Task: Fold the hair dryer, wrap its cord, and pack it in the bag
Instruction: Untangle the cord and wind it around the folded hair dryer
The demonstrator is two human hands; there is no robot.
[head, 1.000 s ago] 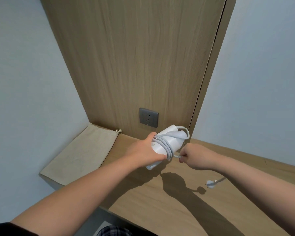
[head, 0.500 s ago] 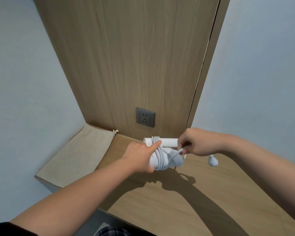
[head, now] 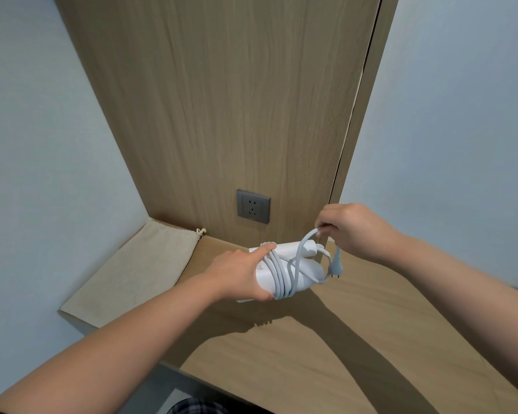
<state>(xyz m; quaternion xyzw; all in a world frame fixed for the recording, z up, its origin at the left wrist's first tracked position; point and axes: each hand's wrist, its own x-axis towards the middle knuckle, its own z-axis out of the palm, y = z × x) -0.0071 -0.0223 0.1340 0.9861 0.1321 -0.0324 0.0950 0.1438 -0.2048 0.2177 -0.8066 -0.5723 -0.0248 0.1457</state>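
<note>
A white folded hair dryer (head: 307, 271) hangs in the air above the wooden desk, gripped at its left end by my left hand (head: 240, 271). Several turns of its pale grey cord (head: 277, 274) are wound around the body. My right hand (head: 350, 231), up and to the right of the dryer, pinches a loop of the cord's free end. The plug (head: 337, 268) dangles just below that hand. A flat beige drawstring bag (head: 132, 273) lies on the desk's left end, to the left of my left hand.
The wooden desk (head: 326, 348) runs into a corner with a wood wall panel behind. A grey wall socket (head: 253, 206) sits low on that panel, just above the dryer. Pale walls close in on the left and right. The desk's front edge is at the bottom.
My right hand has brought the cord's end up and over to the dryer's right, adding turns. The plug has risen from the desk and now dangles close to the dryer.
</note>
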